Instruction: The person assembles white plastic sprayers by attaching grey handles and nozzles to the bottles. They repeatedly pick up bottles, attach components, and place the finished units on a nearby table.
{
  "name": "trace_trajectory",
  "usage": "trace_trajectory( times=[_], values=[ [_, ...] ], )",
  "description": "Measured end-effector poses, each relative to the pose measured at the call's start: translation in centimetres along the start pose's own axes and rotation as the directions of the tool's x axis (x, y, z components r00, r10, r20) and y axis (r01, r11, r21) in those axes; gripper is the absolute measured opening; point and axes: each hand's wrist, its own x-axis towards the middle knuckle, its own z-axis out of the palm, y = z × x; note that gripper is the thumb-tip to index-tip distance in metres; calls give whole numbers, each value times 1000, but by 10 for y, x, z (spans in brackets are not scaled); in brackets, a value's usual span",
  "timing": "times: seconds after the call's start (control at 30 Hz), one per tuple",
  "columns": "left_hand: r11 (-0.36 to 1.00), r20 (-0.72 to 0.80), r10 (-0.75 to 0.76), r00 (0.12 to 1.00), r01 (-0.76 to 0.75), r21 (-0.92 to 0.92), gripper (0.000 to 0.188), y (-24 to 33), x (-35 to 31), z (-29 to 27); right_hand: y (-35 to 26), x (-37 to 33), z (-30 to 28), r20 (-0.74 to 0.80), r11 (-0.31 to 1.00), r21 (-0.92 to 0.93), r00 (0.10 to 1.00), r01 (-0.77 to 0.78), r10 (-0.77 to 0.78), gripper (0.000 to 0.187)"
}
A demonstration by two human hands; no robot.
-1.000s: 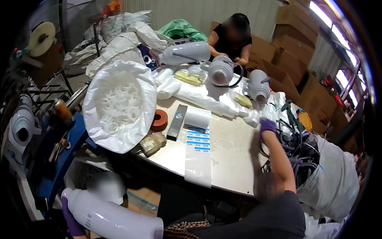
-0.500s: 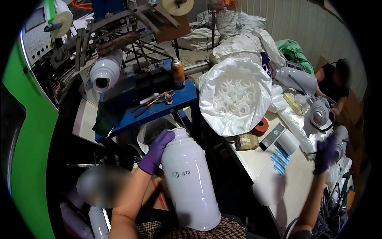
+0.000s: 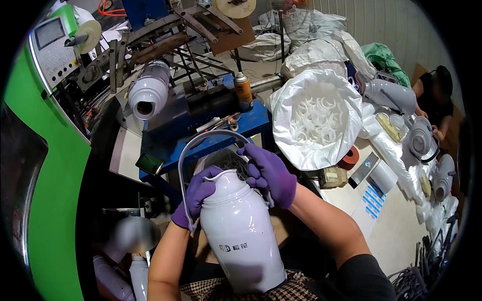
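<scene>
- Change: right hand (image 3: pixel 271 175) was away over the table, now back at the lap with a grey curved handle (image 3: pixel 216 133).
- Meaning, by my judgement: work is now two-handed, handle and bottle together at the neck.
- Pale bottle (image 3: pixel 241 226): on the lap, neck up, slightly tilted; lettering on its front.
- Left hand (image 3: pixel 198 193): purple glove, fingers wrapped on the neck's left side.
- Right hand: purple glove, gripping the handle's right limb, beside the neck.
- Handle arches over the neck; left end by the bottle's shoulder, right end by the other side. Can't tell if either end is attached.
- In the way: left hand sits between the handle's left limb and the neck.
- Beyond: blue bench (image 3: pixel 257 120) with orange spray can (image 3: pixel 243 90); white bag (image 3: pixel 281 128) of clear rings (image 3: pixel 319 120).
- Right: table (image 3: pixel 396 233) with label strip (image 3: pixel 372 200), brown tape roll (image 3: pixel 348 158); co-worker (image 3: pixel 436 103) behind.
- Lower left: more bottles (image 3: pixel 111 278).
</scene>
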Motion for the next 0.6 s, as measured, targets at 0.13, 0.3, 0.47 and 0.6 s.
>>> trace_trajectory(
  times=[0.13, 0.3, 0.47, 0.6],
  values=[
    [998, -9, -18, 1000, 17, -56, 33, -12, 0, 1, 20, 4, 1, 128, 449, -751, 774, 484, -620, 19],
    [976, -14, 55, 998, -57, -208, 36, -16, 3, 11, 1, -21, 6, 89, 709, -580, 896, 401, -434, 15],
    [963, 9, -16, 1000, 18, -269, 41, -17, 1, 12, 5, -12, -16, 244, 516, -662, 807, 544, -538, 18],
    [990, -25, 8, 1000, -12, -141, 44, -20, 6, 11, 15, -17, 5, 96, 612, -587, 797, 529, -597, 29]
  ],
)
